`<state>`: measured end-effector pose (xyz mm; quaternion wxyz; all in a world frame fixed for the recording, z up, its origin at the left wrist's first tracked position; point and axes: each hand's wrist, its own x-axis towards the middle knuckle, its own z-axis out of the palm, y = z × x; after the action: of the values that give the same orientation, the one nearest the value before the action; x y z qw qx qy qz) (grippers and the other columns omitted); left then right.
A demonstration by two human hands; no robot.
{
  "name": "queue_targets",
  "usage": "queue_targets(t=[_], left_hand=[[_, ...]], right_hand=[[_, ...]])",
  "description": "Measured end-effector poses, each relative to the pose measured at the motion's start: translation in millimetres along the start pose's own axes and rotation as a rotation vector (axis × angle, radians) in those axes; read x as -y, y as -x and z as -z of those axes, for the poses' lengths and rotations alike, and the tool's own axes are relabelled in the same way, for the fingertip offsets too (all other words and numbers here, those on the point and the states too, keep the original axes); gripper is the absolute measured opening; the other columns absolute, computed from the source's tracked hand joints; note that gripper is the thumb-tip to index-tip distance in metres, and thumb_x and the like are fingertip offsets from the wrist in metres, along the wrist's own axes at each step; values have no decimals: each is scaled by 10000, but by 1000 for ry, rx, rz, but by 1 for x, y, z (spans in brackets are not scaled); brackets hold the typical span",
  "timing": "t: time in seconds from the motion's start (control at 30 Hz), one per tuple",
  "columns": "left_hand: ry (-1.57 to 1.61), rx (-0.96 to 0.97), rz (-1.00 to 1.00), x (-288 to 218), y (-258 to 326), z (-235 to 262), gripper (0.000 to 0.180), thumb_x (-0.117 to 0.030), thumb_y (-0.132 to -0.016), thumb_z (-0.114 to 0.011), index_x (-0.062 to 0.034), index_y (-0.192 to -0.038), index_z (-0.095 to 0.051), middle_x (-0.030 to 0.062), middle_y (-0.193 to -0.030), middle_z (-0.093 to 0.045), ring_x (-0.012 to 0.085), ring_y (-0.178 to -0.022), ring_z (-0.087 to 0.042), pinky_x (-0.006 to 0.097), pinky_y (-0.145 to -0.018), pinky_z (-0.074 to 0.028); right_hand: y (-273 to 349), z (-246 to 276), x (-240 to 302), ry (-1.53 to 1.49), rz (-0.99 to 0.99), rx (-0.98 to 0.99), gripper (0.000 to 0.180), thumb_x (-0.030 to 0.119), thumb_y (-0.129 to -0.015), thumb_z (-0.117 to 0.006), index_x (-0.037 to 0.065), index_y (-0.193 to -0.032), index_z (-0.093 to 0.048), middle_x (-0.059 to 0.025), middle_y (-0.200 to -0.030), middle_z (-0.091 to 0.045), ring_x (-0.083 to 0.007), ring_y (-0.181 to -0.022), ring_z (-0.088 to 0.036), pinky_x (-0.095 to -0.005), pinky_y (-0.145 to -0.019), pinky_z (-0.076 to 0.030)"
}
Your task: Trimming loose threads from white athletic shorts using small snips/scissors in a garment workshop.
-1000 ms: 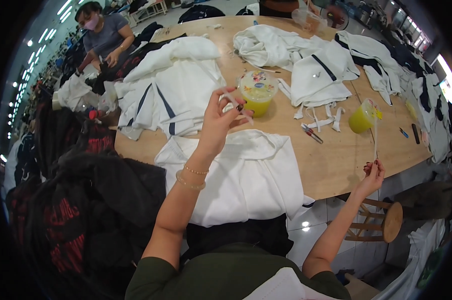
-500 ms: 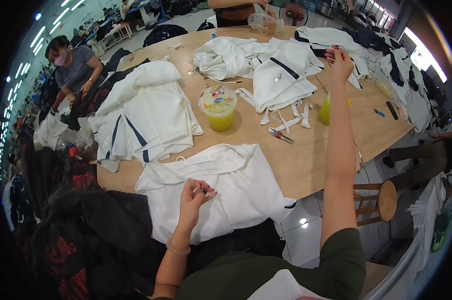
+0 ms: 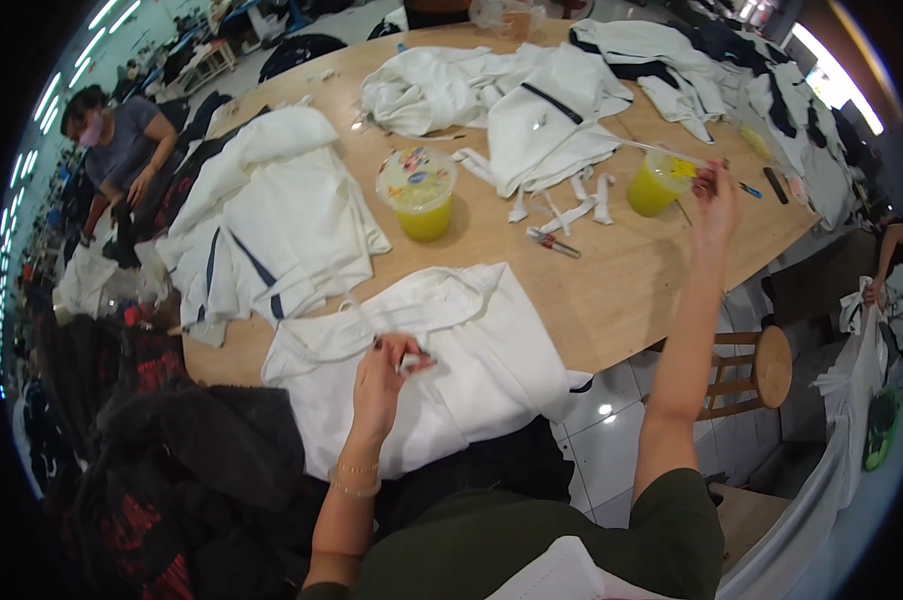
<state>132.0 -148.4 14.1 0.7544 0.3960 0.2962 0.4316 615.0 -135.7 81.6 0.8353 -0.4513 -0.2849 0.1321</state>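
My right hand point(image 3: 715, 200) is stretched out at the right of the table, fingers pinched on one end of a thin white strip point(image 3: 661, 151). Whether it is a cord or a straw I cannot tell. The strip passes over a cup of yellow-green drink point(image 3: 651, 190). My left hand point(image 3: 379, 385) hovers above a folded white garment point(image 3: 491, 370) with fingers curled together; what they hold, if anything, is unclear. A blurred pale cord point(image 3: 354, 312) rises from the garment's waistband close to those fingertips. Red-handled thread snips point(image 3: 551, 242) lie between the cups.
A second, lidded cup point(image 3: 417, 195) stands mid-table. White garments with navy stripes point(image 3: 271, 220) pile at the left, more white cloth point(image 3: 551, 120) at the back. Cut white strips point(image 3: 571, 210) lie nearby. Dark clothing point(image 3: 181, 470) heaps left, a wooden stool point(image 3: 766, 370) stands right. A masked person point(image 3: 136, 150) works left.
My right hand has come down and slightly right from the far side, and the thin white strip now shows from it. My left hand has risen slightly. The view has shifted a little.
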Motion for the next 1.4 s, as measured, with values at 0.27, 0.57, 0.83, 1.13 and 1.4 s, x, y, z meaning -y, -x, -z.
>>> queue_targets(t=[0.27,0.57,0.83,1.13,1.4], left_hand=[[-425,-61,-209,-20,-22,-15,156,-92,-933,-442,-6,-987,-561,-4,-832,-475,75,-740,-433,213,-711,-381],[-249,-72,-42,4,-2,-2,152,-106,-920,-461,-23,-1025,-532,-51,-675,-366,31,-566,-298,191,-506,-241],[-267,-57,77,20,9,-7,222,-172,-946,-469,-34,-794,-555,-76,-554,-284,25,-480,-209,204,-436,-166],[-206,-88,53,14,18,-2,211,-166,-942,-471,-35,-797,-550,-69,-567,-310,26,-481,-230,203,-433,-175],[-216,-88,114,14,22,5,192,-142,-930,-462,-16,-824,-560,-72,-576,-333,20,-477,-249,190,-432,-191]], right_hand=[[45,50,6,-93,-65,-213,196,208,-927,-518,22,-925,-579,-37,-736,-567,-131,-660,-536,-242,-578,-438],[48,139,1,-319,-166,-616,239,279,-957,-446,66,-850,-451,-143,-837,-605,-168,-659,-541,-259,-547,-433],[24,117,23,-95,276,-429,175,10,-881,-486,-31,-1028,-399,-213,-909,-591,-257,-740,-625,-319,-628,-550],[-3,55,28,120,349,-371,69,41,-896,-475,0,-899,-420,-142,-720,-584,-201,-522,-601,-284,-454,-514],[-4,40,17,144,311,-348,91,81,-897,-496,2,-877,-456,-143,-701,-603,-213,-520,-624,-280,-457,-536]])
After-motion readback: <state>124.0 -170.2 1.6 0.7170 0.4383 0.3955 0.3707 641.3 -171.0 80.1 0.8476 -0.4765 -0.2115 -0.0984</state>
